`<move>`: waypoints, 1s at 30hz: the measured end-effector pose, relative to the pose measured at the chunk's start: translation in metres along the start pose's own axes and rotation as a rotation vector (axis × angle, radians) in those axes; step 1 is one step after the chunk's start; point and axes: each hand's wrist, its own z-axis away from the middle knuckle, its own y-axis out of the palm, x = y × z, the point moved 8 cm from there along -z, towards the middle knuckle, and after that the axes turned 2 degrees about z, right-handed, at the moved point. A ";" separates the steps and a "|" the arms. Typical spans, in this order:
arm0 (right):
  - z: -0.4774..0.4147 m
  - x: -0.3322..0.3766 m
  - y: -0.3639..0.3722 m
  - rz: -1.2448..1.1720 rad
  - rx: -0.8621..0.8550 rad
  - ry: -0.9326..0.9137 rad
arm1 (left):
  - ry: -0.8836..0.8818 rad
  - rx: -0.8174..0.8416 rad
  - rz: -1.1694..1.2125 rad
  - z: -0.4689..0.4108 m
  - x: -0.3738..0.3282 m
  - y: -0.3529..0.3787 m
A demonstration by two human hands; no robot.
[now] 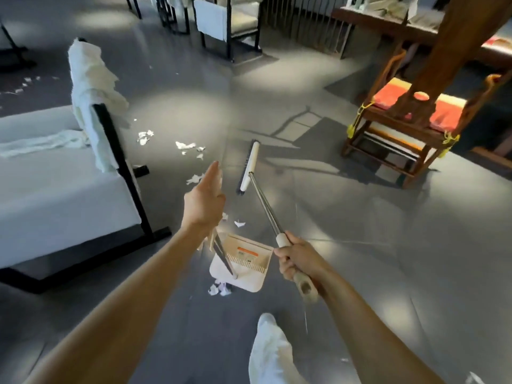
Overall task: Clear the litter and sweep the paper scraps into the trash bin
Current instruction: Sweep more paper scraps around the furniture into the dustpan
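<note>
My right hand (296, 259) grips the cream end of a broom's metal handle; the white broom head (249, 164) rests on the grey floor ahead. A cream dustpan (243, 261) stands on the floor between my arms, its long handle rising to just under my left wrist. My left hand (205, 200) is stretched forward with fingers straight and holds nothing that I can see. White paper scraps lie ahead near the sofa (188, 146), further left (145, 137), beside my left hand (195, 178), above the dustpan (239, 223) and at its near edge (220, 289). No trash bin is in view.
A white sofa with a black frame (55, 195) stands at the left, a torn white cover hanging over its arm. A wooden chair with an orange cushion (401, 126) is at the right. More scraps (25, 84) lie at the far left. My white-trousered leg (271, 350) is below.
</note>
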 end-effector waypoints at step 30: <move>-0.930 0.802 0.200 0.219 0.313 0.096 | -0.110 -0.457 0.028 -1.149 -0.043 -0.047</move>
